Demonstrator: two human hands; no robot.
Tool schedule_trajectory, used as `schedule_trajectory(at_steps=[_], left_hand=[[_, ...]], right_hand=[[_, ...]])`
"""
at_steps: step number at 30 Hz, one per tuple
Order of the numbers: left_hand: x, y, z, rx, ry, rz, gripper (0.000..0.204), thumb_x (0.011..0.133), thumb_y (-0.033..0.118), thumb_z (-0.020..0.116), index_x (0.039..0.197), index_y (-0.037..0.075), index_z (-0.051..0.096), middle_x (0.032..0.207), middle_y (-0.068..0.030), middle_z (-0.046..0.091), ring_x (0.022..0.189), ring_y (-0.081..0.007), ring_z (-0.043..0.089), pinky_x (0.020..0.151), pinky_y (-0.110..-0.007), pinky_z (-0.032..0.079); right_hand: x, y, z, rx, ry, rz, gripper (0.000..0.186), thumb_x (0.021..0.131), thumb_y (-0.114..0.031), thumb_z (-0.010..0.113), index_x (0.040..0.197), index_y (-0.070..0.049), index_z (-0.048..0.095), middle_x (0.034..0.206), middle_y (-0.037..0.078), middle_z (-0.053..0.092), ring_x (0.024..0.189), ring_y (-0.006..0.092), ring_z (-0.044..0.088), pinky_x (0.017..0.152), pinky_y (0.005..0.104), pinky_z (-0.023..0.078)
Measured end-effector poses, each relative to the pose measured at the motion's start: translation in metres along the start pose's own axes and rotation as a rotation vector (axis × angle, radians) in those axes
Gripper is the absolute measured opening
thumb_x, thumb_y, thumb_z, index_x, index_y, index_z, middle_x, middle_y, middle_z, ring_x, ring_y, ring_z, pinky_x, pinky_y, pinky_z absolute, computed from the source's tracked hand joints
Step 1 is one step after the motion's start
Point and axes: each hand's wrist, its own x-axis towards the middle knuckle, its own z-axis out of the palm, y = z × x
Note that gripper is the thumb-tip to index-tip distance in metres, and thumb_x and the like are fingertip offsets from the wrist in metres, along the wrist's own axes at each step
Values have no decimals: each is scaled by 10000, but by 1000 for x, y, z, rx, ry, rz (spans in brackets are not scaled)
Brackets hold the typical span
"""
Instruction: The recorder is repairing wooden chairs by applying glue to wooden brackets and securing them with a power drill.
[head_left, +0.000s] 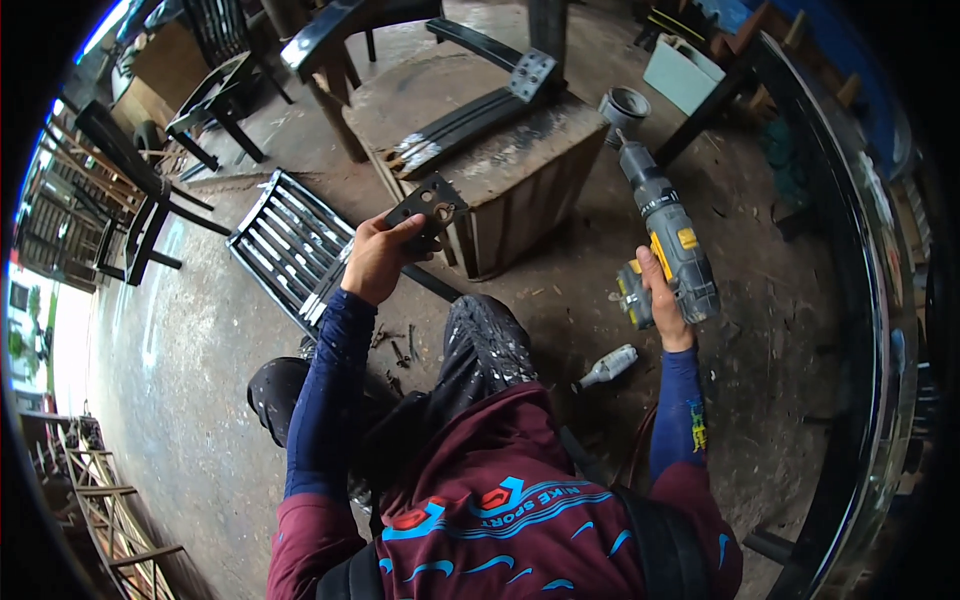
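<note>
My left hand (385, 245) grips a small black plate with holes (430, 200) beside the near left corner of a worn wooden box (530, 190). My right hand (660, 285) holds a yellow and black cordless drill (675, 230), its bit pointing away from me and slightly left. Long black pieces (450, 135) lie on the box, with a grey plate with holes (530, 75) at their far end. A slatted black chair part (280, 255) lies on the floor at my left, partly behind my left arm. Dark small bits (400, 350), too small to name, lie near my legs.
Black chairs (140, 220) stand at the left and back left. A white bottle (605, 368) lies by my right leg. A bucket (625, 105) and a white container (680, 70) are behind the drill. A long dark frame (820, 500) runs along the right. Wooden frames (105, 490) lie lower left.
</note>
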Motion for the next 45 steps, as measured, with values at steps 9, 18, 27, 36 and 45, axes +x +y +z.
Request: schedule_trajectory(at_steps=[9, 18, 27, 36, 45], left_hand=[[37, -15, 51, -16, -33, 40, 209, 942, 98, 656, 1100, -36, 627, 1030, -106, 693, 874, -219, 706, 814, -344, 610], [42, -34, 79, -86, -150, 71, 287, 935, 33, 632, 1207, -40, 584, 1124, -127, 666, 990, -231, 680, 894, -392, 594], [33, -62, 150, -529, -141, 155, 249, 992, 140, 570, 1176, -20, 520, 1095, -146, 628, 993, -393, 666, 878, -521, 573], [25, -106, 174, -736, -398, -78, 381, 1044, 329, 428, 1269, 31, 506, 1147, -206, 679, 520, -115, 461, 614, -298, 468], [9, -108, 165, -563, -296, -13, 284, 1050, 249, 424, 1224, 51, 530, 1111, -215, 689, 420, -53, 269, 451, -215, 332]], right_hand=[[-78, 45, -38, 240, 101, 142, 292, 997, -234, 539, 759, -65, 521, 641, -3, 473, 603, 108, 461, 595, 271, 362], [-96, 59, -51, 235, 107, 260, 419, 1030, -328, 450, 1153, 16, 657, 701, 3, 544, 662, 77, 489, 661, 235, 393], [-107, 53, -11, 1092, 22, 243, 455, 955, -372, 633, 1207, -5, 542, 1044, 196, 663, 668, 130, 544, 660, 276, 464], [-155, 82, 47, 1172, -163, 426, 417, 877, -277, 667, 1171, 10, 597, 978, 183, 684, 649, 192, 632, 624, 299, 501], [-174, 93, 50, 1221, 35, 516, 255, 894, -201, 665, 1078, -28, 628, 901, 88, 663, 716, 201, 625, 659, 333, 509]])
